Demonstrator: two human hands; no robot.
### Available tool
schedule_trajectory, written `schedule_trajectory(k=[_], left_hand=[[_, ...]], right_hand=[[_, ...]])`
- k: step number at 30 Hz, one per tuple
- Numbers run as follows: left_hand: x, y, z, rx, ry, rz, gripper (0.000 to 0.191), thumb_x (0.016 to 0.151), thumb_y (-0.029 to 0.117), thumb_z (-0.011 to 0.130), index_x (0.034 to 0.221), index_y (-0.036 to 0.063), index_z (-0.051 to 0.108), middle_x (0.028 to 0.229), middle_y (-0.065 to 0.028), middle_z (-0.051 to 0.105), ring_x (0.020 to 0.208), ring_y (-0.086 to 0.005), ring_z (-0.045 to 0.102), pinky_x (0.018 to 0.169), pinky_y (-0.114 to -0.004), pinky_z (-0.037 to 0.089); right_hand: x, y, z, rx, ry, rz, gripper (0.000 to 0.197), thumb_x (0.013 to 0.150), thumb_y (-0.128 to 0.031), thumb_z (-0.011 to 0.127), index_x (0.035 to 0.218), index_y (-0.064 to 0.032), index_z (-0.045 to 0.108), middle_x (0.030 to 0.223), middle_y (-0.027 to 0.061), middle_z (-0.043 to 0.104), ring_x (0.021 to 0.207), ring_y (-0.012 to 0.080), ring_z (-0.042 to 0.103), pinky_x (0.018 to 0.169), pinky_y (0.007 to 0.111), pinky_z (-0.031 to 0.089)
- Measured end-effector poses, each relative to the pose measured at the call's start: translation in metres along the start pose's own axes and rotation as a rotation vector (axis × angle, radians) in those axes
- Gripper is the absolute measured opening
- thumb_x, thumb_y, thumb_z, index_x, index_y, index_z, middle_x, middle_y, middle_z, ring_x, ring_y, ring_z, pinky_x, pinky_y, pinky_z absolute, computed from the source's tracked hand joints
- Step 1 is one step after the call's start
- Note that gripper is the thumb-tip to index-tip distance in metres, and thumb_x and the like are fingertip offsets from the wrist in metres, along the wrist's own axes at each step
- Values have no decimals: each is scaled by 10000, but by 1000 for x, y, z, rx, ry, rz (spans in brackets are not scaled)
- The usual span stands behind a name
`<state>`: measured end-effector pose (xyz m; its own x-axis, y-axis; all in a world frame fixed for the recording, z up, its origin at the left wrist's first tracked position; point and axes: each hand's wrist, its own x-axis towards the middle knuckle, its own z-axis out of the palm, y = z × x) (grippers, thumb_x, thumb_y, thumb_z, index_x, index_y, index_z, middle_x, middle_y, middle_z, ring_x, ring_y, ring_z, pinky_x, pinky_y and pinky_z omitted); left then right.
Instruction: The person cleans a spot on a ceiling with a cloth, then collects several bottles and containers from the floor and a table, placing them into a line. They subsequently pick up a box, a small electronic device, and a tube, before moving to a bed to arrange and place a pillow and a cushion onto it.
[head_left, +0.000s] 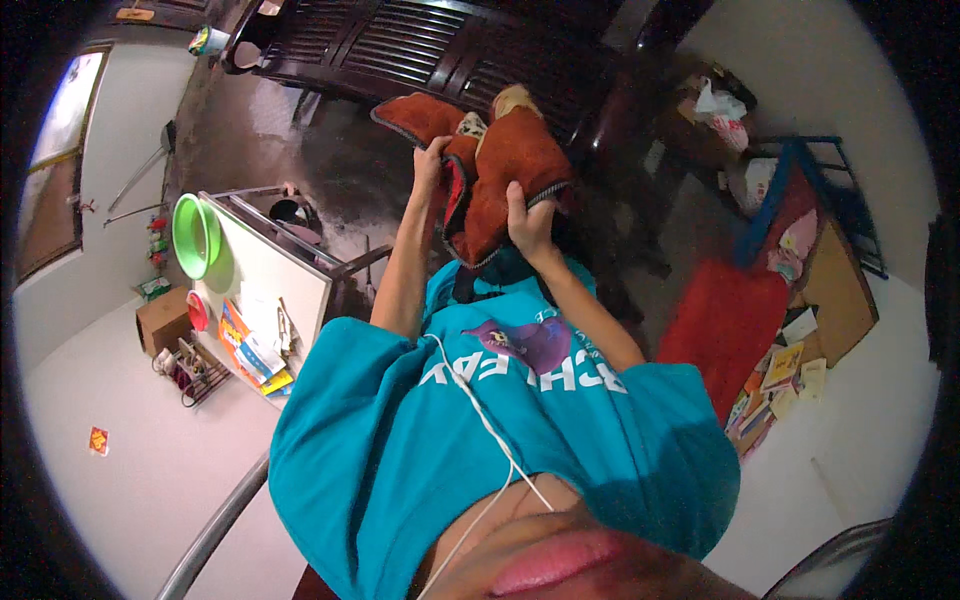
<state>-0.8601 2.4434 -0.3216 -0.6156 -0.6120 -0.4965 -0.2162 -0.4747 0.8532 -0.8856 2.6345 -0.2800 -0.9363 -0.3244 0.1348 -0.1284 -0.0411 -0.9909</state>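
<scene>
Both hands hold up a rust-orange fabric garment (517, 154) with dark striped trim, a bit of red lining and a patch of black-and-white spotted cloth; its exact kind is unclear. My left hand (431, 154) grips it at its left part, fingers closed over the fabric near the spotted patch. My right hand (529, 221) pinches its lower right edge at the trim, thumb up and fingers partly hidden behind the cloth. A tan piece of cloth (514, 97) sticks out at the garment's top. Below it hangs the front of the teal shirt (495, 420).
A white-topped table (255, 281) with a green basin (196, 236) and papers stands at left. A dark slatted wooden bench (405, 45) lies ahead. At right are a red cloth (724, 322), a blue frame (772, 202), cardboard (840, 292) and books (781, 367).
</scene>
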Motion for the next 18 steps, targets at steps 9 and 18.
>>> schedule_trajectory(k=[9,18], left_hand=[[130,128,23,-3,22,114,321,796,145,629,1055,-43,603,978,-133,645,827,-253,644,711,-368,531],[273,186,-99,-407,-148,-31,306,881,237,534,1068,13,625,1073,-108,647,1010,-259,600,923,-413,461]], right_hand=[[133,35,38,-225,379,85,537,951,-374,535,583,-34,340,546,41,348,497,202,340,500,423,254],[189,99,91,-184,811,504,489,913,-438,594,876,14,411,928,154,485,817,220,466,677,415,364]])
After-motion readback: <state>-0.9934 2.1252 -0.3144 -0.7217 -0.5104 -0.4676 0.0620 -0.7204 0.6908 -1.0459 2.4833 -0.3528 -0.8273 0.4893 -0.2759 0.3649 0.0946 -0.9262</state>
